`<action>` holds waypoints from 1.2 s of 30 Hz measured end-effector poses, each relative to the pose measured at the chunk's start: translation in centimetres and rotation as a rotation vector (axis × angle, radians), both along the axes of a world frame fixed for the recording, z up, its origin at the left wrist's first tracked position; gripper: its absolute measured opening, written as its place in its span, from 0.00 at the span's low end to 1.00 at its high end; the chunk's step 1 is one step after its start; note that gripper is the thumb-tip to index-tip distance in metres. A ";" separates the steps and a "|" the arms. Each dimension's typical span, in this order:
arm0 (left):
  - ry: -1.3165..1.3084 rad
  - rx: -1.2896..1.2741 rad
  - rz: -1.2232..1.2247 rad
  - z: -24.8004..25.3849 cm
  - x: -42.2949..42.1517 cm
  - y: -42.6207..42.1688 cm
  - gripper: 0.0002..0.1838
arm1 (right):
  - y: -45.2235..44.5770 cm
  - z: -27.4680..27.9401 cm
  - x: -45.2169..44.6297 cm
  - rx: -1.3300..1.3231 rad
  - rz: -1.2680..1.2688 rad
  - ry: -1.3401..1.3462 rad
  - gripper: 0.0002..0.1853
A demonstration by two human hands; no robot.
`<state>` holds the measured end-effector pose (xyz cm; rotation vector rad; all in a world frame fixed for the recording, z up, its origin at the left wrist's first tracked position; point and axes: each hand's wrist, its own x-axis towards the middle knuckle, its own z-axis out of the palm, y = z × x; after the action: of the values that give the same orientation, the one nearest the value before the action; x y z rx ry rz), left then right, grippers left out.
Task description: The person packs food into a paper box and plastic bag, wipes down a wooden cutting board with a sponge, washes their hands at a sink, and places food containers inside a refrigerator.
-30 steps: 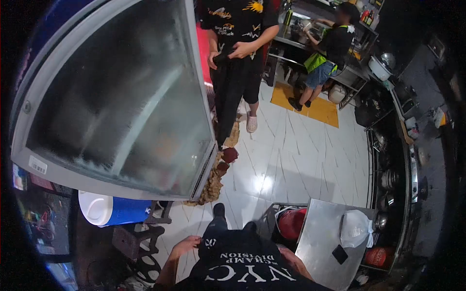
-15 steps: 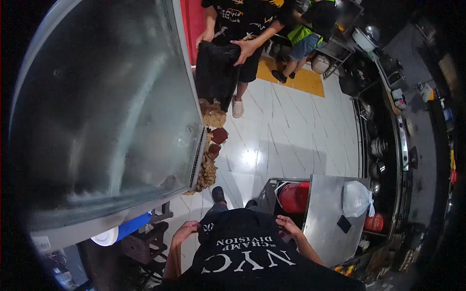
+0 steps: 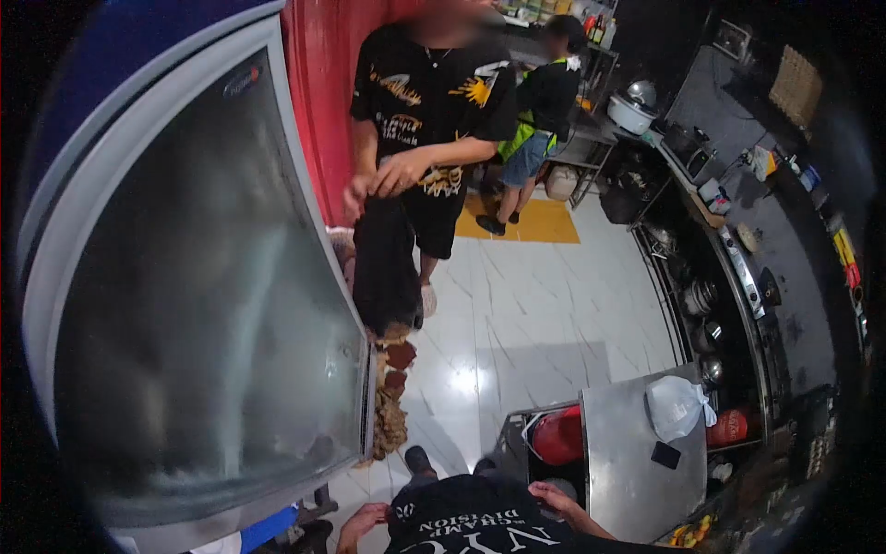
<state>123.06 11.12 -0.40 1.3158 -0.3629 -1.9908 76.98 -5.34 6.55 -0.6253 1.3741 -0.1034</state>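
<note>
At the bottom of the head view, my left hand (image 3: 363,523) has its fingers pinched at one side edge of the black T-shirt (image 3: 466,522) I wear. My right hand (image 3: 556,501) is at the shirt's other side, its fingers closed on the fabric. White lettering on the shirt shows upside down between them. My dark shoes (image 3: 418,460) stand on the tiled floor beyond the hem. Ahead, another person's hands (image 3: 392,180) hold the top of a black bag (image 3: 386,263), which hangs beside the glass-door cooler (image 3: 212,305).
Brown clumped packs (image 3: 389,425) lie along the cooler's base. Right of me stand a steel table (image 3: 637,462) with a white plastic bag (image 3: 676,406) and dark phone (image 3: 665,454), and a red container (image 3: 558,436). A second person (image 3: 538,129) stands farther back near a yellow mat (image 3: 544,222).
My view has tilted up, so my hands and shirt sit lower in the picture. The person ahead has brought their hands together at the bag's top; the bag now hangs longer and narrower.
</note>
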 end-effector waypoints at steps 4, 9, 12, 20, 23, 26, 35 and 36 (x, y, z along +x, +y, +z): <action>-0.008 0.007 -0.020 -0.1 1.1 -2.3 0.13 | 0.1 -1.3 -0.9 0.023 -0.048 -0.111 0.12; -0.021 0.000 -0.033 -0.1 1.8 -3.9 0.13 | 0.2 -4.0 -1.7 -0.119 0.034 -0.128 0.06; -0.024 -0.003 -0.031 0.2 1.8 -4.3 0.13 | -0.2 -2.5 -1.8 -0.066 0.043 -0.139 0.07; -0.022 -0.001 -0.013 0.0 1.1 -4.8 0.13 | -0.8 -3.2 -2.3 -0.103 0.052 -0.204 0.08; -0.024 0.002 0.002 -0.2 0.8 -4.7 0.13 | -1.1 -3.3 -2.5 -0.075 0.023 -0.174 0.08; -0.027 0.004 0.012 -0.3 0.3 -4.7 0.13 | -1.1 -4.3 -3.5 -0.072 0.022 -0.143 0.08; -0.026 0.005 0.062 0.9 -2.4 -6.8 0.13 | -3.8 2.7 -4.2 -0.099 -0.123 -0.129 0.06; -0.020 0.013 0.067 0.8 -2.4 -6.8 0.13 | -3.6 3.9 -3.6 -0.099 -0.111 -0.118 0.06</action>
<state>120.62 4.29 0.37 1.3402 -0.3117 -1.9288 73.38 -8.90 10.45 -0.6154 1.2947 -0.2942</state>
